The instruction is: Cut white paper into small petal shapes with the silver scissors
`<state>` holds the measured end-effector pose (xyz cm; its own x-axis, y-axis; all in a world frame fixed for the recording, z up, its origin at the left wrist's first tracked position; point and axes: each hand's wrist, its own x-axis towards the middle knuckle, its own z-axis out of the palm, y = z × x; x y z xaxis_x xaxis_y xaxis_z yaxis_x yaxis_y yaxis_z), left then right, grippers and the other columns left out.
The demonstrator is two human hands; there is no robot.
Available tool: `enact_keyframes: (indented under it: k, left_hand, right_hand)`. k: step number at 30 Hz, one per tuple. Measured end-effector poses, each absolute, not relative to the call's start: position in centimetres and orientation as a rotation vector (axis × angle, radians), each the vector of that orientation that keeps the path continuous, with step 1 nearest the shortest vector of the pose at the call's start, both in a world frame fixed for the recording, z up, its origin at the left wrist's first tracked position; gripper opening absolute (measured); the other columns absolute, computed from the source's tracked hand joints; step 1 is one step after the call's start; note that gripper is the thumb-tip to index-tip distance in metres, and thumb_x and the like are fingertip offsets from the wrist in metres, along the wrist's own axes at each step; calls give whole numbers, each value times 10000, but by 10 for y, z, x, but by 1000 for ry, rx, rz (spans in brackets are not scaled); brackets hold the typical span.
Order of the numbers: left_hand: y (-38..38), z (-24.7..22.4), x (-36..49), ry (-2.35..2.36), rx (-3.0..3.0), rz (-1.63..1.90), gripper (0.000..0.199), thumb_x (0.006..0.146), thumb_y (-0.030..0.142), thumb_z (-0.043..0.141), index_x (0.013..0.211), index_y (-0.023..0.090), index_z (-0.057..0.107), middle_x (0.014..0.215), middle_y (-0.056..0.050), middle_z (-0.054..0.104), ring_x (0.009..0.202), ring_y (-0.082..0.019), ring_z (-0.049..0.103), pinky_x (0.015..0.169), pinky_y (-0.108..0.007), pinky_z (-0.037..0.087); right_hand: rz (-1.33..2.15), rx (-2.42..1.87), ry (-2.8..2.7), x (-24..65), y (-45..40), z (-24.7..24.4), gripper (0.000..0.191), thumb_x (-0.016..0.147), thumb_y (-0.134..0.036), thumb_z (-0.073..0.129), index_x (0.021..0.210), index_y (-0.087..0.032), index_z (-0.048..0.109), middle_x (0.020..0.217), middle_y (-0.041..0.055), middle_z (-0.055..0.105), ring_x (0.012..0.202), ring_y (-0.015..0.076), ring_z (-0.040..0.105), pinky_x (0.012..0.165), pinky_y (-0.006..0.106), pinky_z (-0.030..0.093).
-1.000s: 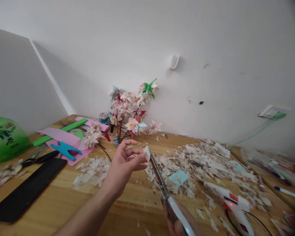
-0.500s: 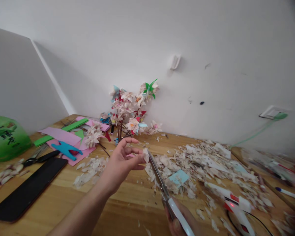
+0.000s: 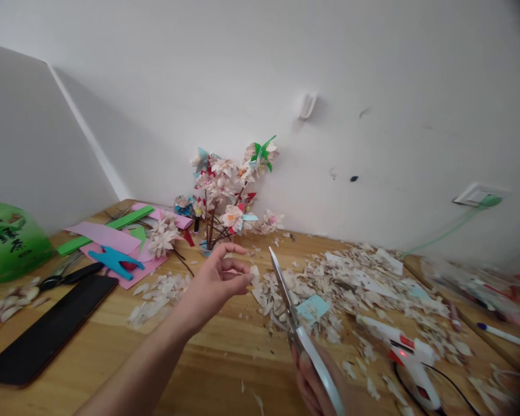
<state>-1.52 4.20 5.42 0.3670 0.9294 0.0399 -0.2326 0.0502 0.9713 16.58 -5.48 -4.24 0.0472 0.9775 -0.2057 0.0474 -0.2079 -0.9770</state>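
Between the thumb and fingers of my left hand [image 3: 216,280] is a small whitish shell piece [image 3: 255,274], thin and petal-like. My right hand [image 3: 314,375] grips a pair of scissors [image 3: 288,297] with pale grey-white handles; the blades point up and away and stand a little to the right of the piece, not touching it. Under and beyond the blades lies a wide heap of similar shell pieces [image 3: 351,277], with a light blue paper [image 3: 313,308] among them. A smaller pile of whitish pieces [image 3: 160,294] lies left of my left wrist.
A vase of handmade flowers [image 3: 221,190] stands by the wall. To the left lie coloured papers [image 3: 108,234], a blue cut-out [image 3: 116,263], a black phone [image 3: 52,329] and a green bag [image 3: 15,240]. A glue gun [image 3: 405,352] with a red light lies at right.
The scissors have moved right, off the shell piece, their blades now apart from it. My left hand stays nearly in place, still pinching the piece. The view has shifted slightly.
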Motion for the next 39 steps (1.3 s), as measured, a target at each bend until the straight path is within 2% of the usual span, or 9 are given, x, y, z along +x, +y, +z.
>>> enact_keyframes:
  k: [6, 10, 16, 22, 26, 29, 33, 36, 39]
  left_hand:
    - [56, 37, -28, 878, 1276, 1018, 345, 622, 203, 659, 913, 201, 473, 665, 31, 598, 639, -109, 574, 634, -235, 413]
    - [68, 19, -62, 1142, 1494, 847, 403, 610, 266, 634, 951, 193, 432, 635, 39, 603, 599, -152, 590, 539, -242, 399]
    - [72, 3, -98, 1548, 1928, 571, 395, 613, 195, 523, 1005, 193, 476, 873, -53, 685, 785, -236, 629, 628, -316, 444]
    - [76, 5, -97, 1529, 1967, 718, 392, 650, 193, 462, 1042, 200, 459, 1005, -59, 660, 980, -225, 581, 780, -342, 432]
    - [75, 6, -75, 1326, 1918, 893, 327, 666, 194, 457, 992, 198, 465, 973, -69, 658, 965, -223, 590, 806, -370, 432]
    - [62, 0, -39, 1170, 1942, 828, 324, 671, 146, 444, 988, 205, 481, 964, -65, 654, 935, -200, 598, 831, -359, 419]
    - [39, -17, 16, 1052, 1977, 736, 354, 635, 111, 494, 970, 223, 520, 938, -38, 663, 900, -194, 598, 824, -332, 419]
    - [31, -34, 46, 1008, 1961, 726, 391, 617, 76, 489, 983, 211, 523, 964, -50, 644, 914, -201, 579, 813, -327, 418]
    - [31, -47, 62, 1003, 1902, 747, 425, 593, 57, 507, 994, 199, 514, 960, -58, 619, 923, -208, 553, 823, -338, 401]
  right_hand:
    - [1285, -1395, -928, 172, -45, -44, 495, 662, -682, 440, 795, -214, 530, 328, -115, 249, 216, 60, 259, 238, 159, 242]
    - [1252, -1391, -841, 173, -45, -43, 443, 640, -658, 497, 730, -224, 491, 301, -125, 285, 185, 48, 245, 206, 146, 236]
    - [1234, -1383, -812, 171, -46, -39, 468, 584, -672, 540, 665, -226, 424, 291, -128, 326, 178, 47, 271, 190, 133, 230]
    - [1066, -1491, -879, 180, -40, -32, 491, 586, -698, 507, 687, -229, 405, 288, -147, 299, 193, 48, 270, 202, 146, 260]
    - [903, -1624, -842, 199, -30, -39, 452, 545, -649, 546, 660, -245, 378, 276, -145, 286, 203, 80, 286, 219, 193, 255]
    - [768, -1671, -837, 216, -25, -48, 373, 550, -535, 592, 658, -244, 385, 359, -117, 398, 275, 99, 377, 297, 225, 316]
    - [625, -1721, -888, 229, -23, -54, 339, 558, -403, 631, 774, -229, 438, 657, -19, 616, 611, 196, 594, 591, 299, 446]
    - [616, -1750, -971, 227, -22, -54, 387, 548, -363, 650, 842, -231, 435, 827, 29, 657, 753, 234, 613, 691, 333, 443]
    - [603, -1799, -1035, 222, -22, -56, 361, 525, -298, 664, 819, -232, 464, 789, 21, 651, 727, 245, 607, 681, 355, 435]
